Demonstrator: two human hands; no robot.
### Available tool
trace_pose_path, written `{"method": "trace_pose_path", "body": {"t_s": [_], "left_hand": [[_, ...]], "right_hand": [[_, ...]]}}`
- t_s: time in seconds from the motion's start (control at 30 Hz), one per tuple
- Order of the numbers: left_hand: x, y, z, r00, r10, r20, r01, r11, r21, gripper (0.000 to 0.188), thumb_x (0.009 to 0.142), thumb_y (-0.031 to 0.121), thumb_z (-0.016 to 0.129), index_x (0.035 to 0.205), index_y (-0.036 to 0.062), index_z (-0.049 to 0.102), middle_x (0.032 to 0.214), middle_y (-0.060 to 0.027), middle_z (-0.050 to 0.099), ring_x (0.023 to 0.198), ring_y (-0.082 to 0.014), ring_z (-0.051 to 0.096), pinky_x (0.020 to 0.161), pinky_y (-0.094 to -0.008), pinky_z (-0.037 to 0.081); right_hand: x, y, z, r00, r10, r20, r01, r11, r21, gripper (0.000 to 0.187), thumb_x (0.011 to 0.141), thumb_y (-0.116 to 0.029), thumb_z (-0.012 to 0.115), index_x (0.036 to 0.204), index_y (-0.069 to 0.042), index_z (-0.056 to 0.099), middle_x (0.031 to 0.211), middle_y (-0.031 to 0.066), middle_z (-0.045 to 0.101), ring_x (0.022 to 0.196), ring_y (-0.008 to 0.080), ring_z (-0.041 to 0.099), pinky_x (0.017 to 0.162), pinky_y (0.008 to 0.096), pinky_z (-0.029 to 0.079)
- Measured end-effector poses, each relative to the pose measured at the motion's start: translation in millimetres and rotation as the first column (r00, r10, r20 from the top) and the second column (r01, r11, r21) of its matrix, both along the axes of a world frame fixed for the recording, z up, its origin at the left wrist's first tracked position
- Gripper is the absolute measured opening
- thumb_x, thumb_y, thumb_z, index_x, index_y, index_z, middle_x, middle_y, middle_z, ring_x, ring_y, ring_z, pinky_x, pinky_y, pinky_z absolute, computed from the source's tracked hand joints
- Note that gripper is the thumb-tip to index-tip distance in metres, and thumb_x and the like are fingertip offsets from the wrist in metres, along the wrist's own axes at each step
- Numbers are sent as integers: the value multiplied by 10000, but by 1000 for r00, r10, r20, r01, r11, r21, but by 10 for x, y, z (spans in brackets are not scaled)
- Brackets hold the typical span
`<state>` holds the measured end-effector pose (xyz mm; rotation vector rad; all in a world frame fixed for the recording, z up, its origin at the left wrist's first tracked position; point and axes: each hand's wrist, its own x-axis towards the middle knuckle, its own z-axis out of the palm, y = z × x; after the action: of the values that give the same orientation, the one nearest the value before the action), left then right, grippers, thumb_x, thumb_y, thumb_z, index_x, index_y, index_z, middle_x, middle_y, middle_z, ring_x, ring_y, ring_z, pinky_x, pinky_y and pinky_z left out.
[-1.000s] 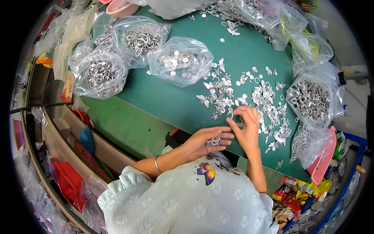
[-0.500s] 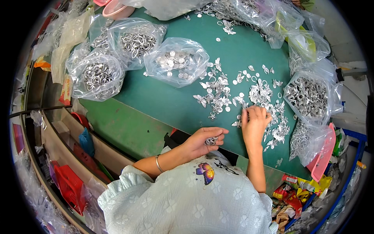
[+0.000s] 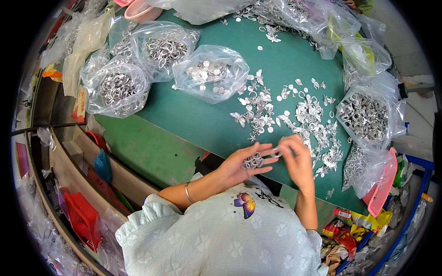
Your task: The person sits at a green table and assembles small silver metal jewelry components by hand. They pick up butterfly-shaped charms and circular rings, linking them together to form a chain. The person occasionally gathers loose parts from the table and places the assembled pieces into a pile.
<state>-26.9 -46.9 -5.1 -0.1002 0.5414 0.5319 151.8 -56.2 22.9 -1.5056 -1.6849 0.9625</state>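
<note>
My left hand is turned palm up near the table's front edge, fingers loosely stretched. A small bunch of silver metal rings rests in its palm. Close by its fingertips, my right hand pinches a single pale ring; motion blurs it a little. Beyond both hands lies a scatter of silver leaf- and flower-shaped metal pieces with small round discs among them. A denser pile of similar pieces spreads to the right, just past my right hand.
Clear plastic bags of rings and discs stand at the left of the green table. Another bag of rings sits at the right, above a pink tray. Open drawers flank my left side.
My right hand has drawn back from the pile toward my left hand and now pinches a ring. My left fingers have opened out, showing more of the rings in the palm.
</note>
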Motion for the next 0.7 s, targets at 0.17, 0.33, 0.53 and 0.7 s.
{"method": "trace_pose_path", "body": {"t_s": [0.17, 0.33, 0.53, 0.7], "left_hand": [[-84, -28, -184, 991, -134, 6, 132, 983, 127, 288, 874, 215, 526, 1073, 10, 551, 976, -84, 578, 840, -190, 568, 708, -312, 502], [-108, -73, -117, 979, -199, -48, 204, 965, 164, 222, 859, 175, 544, 983, -3, 590, 843, -55, 567, 725, -159, 559, 588, -263, 503], [-111, -13, -89, 991, -116, -68, 122, 988, 96, 230, 883, 217, 503, 798, 13, 565, 767, -67, 545, 714, -181, 560, 592, -273, 498], [-110, -13, -172, 997, -80, 15, 78, 993, 91, 261, 896, 231, 482, 755, 21, 547, 726, -66, 522, 691, -202, 535, 592, -287, 473]], "right_hand": [[-242, 518, -190, 977, -35, 212, -20, 967, 254, 173, 702, -42, 644, 869, -22, 603, 949, 85, 566, 891, 251, 495, 761, 328, 391], [-476, 640, -343, 875, -5, 483, -168, 934, 314, 225, 657, -100, 680, 858, -46, 596, 1101, 58, 501, 1009, 265, 429, 838, 369, 307], [-395, 577, -271, 927, -21, 373, -102, 946, 306, 203, 621, -57, 705, 764, -56, 561, 962, 53, 551, 938, 249, 467, 814, 346, 304], [-189, 452, -276, 950, -158, 271, 94, 967, 235, 227, 621, -33, 716, 808, -44, 587, 718, 35, 557, 745, 220, 508, 719, 304, 359]]}}
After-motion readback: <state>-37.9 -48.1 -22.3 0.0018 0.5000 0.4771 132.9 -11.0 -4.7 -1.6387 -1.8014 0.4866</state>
